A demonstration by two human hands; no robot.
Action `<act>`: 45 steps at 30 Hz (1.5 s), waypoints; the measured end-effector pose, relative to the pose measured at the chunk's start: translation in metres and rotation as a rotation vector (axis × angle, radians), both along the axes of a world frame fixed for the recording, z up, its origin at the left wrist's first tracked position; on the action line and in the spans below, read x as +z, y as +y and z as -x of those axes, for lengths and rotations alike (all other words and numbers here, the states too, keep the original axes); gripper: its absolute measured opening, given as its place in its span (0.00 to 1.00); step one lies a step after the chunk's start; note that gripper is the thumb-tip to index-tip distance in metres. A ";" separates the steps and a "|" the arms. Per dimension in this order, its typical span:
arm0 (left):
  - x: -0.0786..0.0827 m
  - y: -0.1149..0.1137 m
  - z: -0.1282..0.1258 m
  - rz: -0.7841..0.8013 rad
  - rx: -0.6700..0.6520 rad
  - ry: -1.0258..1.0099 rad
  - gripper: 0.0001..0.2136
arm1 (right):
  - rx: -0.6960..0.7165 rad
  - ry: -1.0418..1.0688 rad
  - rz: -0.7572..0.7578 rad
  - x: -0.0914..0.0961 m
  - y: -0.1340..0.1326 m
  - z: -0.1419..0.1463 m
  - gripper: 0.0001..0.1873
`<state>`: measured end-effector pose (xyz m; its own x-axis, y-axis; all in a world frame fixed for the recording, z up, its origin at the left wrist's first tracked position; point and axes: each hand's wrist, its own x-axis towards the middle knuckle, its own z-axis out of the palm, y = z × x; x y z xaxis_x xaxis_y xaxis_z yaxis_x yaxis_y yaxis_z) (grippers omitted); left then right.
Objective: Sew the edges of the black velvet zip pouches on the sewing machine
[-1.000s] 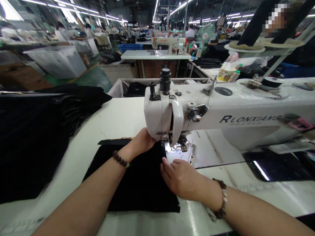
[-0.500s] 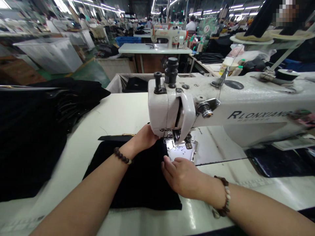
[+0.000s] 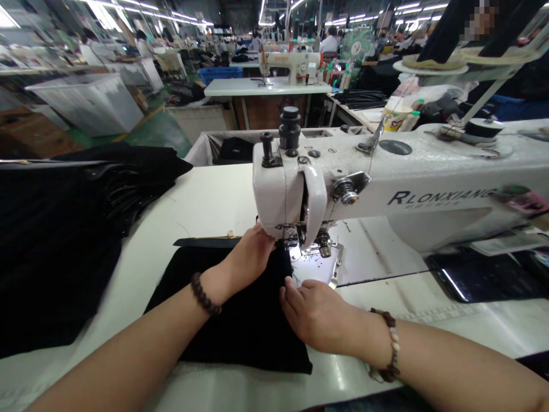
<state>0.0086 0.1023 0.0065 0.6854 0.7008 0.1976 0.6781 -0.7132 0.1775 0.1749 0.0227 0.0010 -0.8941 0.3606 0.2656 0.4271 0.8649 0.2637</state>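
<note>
A piece of black fabric (image 3: 240,320) lies flat on the white sewing table (image 3: 206,200), its far right corner under the head of a white sewing machine (image 3: 386,183). My left hand (image 3: 251,254) rests on the fabric's far edge beside the needle area, fingers curled down onto the cloth. My right hand (image 3: 315,312) presses on the fabric's right edge, fingers together and pointing toward the lit needle plate (image 3: 317,266). Both wrists wear bead bracelets.
A large heap of black fabric (image 3: 60,229) fills the table's left side. A dark flat object (image 3: 484,280) lies under the machine arm at right. Thread stand and cup (image 3: 392,120) stand behind the machine. Other sewing stations, bins and people fill the background.
Both hands stay on the black fabric by the needle; they shift only slightly. The view has moved a little.
</note>
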 end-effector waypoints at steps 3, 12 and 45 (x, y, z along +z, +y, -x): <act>-0.009 -0.026 0.007 -0.065 -0.041 0.031 0.12 | -0.016 0.020 0.011 -0.001 -0.001 0.000 0.15; -0.024 -0.039 0.010 -0.166 -0.139 0.010 0.13 | -0.085 -0.003 0.064 0.000 -0.001 0.000 0.17; -0.031 0.007 0.024 -0.384 -0.247 0.144 0.19 | -0.376 -0.241 -0.039 0.014 0.025 0.005 0.08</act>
